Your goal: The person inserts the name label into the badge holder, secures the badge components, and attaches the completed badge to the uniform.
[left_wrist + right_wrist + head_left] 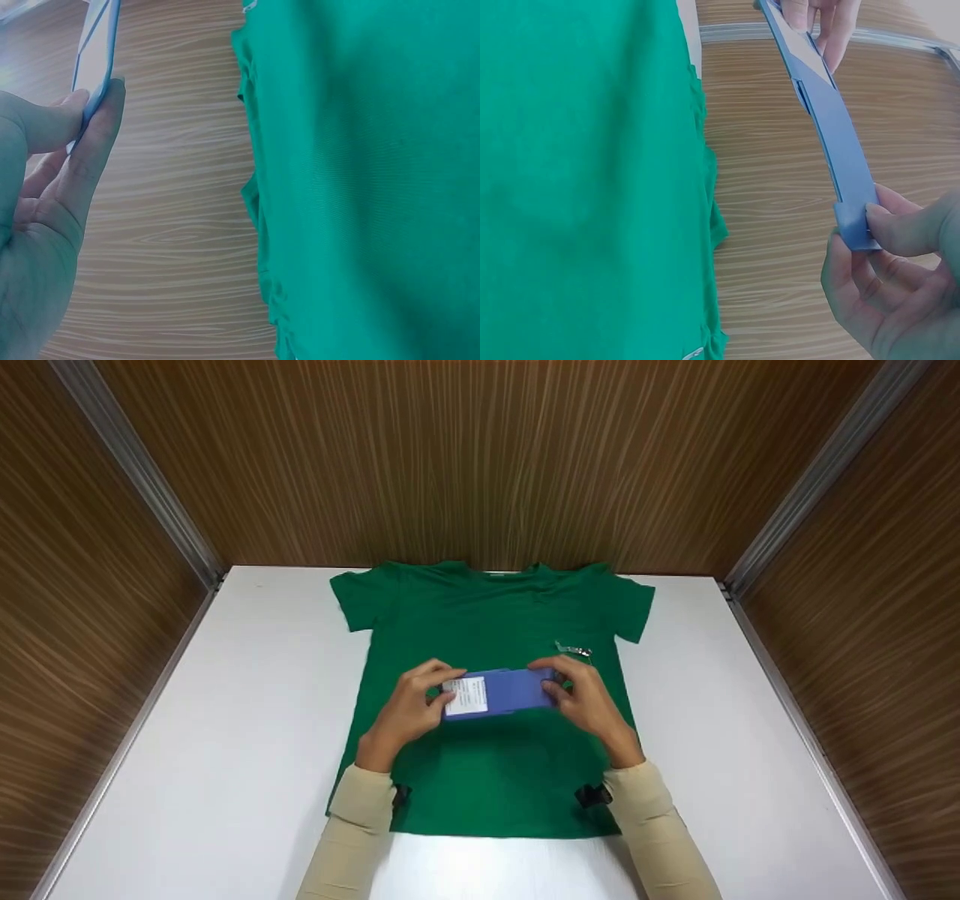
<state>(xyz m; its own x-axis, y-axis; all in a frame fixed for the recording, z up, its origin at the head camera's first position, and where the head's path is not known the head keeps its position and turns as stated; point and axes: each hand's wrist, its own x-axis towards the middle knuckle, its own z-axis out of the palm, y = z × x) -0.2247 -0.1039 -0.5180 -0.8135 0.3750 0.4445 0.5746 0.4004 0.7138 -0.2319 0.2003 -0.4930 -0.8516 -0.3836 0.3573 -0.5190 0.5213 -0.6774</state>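
A flat blue box [517,691] with a white printed label [468,696] is held level over a green T-shirt [495,780]. My left hand [409,703] pinches its labelled left end between thumb and fingers; in the left wrist view that end of the box [96,56] shows nearly edge-on. At the other end my right hand [589,699] grips it, thumb on the face and fingers behind. The right wrist view shows the box [838,142] as slim, with a stepped edge partway along. Its underside is hidden from the head view.
The T-shirt lies spread flat on a white table [247,697], its collar toward the back wall [480,465]. A small silvery strip [574,650] lies on the shirt just beyond my right hand. Wood-grain panels enclose the table at the back and both sides.
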